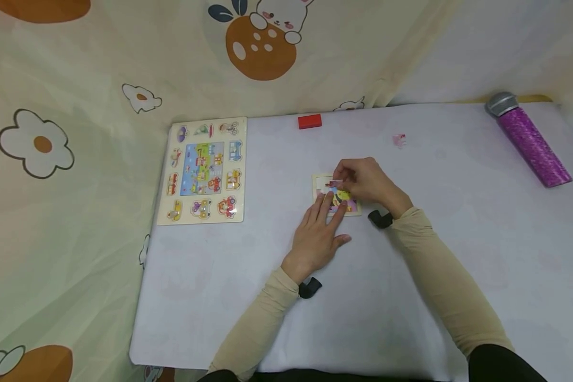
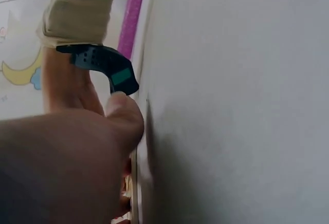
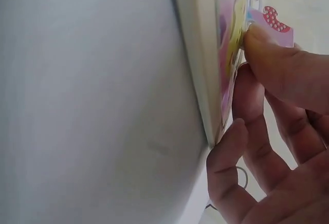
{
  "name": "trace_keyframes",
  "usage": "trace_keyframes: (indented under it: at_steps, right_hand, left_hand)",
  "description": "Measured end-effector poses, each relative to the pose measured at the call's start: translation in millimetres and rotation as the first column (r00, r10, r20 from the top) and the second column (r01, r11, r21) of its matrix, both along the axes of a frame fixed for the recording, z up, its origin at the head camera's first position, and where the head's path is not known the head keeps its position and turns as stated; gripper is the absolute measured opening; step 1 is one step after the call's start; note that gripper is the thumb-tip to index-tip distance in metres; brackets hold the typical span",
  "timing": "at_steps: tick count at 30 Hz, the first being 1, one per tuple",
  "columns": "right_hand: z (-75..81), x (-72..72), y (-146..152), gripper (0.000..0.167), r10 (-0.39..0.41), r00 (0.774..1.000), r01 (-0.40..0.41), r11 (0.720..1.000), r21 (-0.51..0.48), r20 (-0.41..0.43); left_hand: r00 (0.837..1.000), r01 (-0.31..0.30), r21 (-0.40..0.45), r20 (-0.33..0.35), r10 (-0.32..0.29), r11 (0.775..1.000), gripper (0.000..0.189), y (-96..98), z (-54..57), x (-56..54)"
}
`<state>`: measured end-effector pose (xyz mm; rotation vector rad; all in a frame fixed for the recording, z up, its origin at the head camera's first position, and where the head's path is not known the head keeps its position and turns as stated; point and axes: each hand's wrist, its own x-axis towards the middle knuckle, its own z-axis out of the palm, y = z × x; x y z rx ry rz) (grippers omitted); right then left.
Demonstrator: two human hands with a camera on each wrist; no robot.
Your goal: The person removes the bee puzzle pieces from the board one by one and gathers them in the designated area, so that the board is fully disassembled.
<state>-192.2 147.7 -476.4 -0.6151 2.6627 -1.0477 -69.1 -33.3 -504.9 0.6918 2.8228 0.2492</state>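
A small jigsaw puzzle board (image 1: 314,183) with a pale frame lies on the table, bearing a yellow and pink picture. My left hand (image 1: 317,236) has its straight fingers spread over the board's lower left part. Between thumb and fingers, my right hand (image 1: 370,180) pinches a pink puzzle piece (image 3: 281,35) with a red, white-dotted patch, over the board's upper part. In the right wrist view, the right hand's lower fingertips are right at the board's edge. The left wrist view shows the left hand's thumb (image 2: 126,121); most of its fingers are hidden there.
Another pink puzzle piece (image 1: 399,140) lies farther back to the right. A red block (image 1: 310,121) sits near the table's back edge. To the left is a larger picture board (image 1: 200,217) with vehicle shapes; at far right lies a glittery purple microphone (image 1: 535,143).
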Motion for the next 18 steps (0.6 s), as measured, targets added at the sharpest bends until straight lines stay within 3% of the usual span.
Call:
trace_keyframes:
  at_steps: [8,13,18]
  right_hand:
    - [2.1,-2.8,3,0.009,-0.032,0.996,0.029,0.999,0.045,0.079]
    - [4.7,-2.6,5,0.010,-0.027,0.996,0.028,1.000,-0.012,0.081]
    - [5.8,-3.0,15,0.018,-0.101,0.993,0.106,0.990,-0.095,0.058]
  left_hand:
    - [1.000,-0.015,-0.047,-0.022,0.014,0.999,0.078,4.8,1.4,-0.8]
    - [0.998,-0.018,-0.073,-0.059,0.014,0.997,0.080,7.5,-0.1,0.0]
    - [0.997,-0.022,-0.078,-0.075,0.016,0.997,0.081,8.4,-0.5,0.6]
